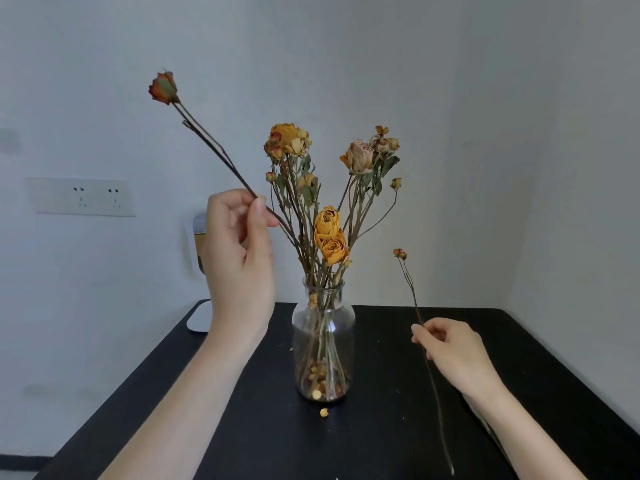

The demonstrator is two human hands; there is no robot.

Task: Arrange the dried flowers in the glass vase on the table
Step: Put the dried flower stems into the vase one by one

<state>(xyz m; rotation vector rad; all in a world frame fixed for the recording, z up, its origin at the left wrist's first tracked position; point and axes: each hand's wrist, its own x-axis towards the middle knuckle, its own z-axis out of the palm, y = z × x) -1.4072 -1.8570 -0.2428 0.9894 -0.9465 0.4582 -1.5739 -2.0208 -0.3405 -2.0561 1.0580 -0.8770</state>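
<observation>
Glass vase (323, 341) between the hands: left hand (239, 251), probably nearer its mouth, pinches a rose (225, 158) slanting up-left; right hand (450, 351) pinches a twig (412, 296).

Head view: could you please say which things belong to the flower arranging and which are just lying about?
Job: clear glass vase; dried yellow-orange flowers; long stem with red-orange bud, pinched by left hand; thin stem with tiny bud, gripped by right hand.
Lying about: white round object; white wall socket; fallen yellow bit.
</observation>
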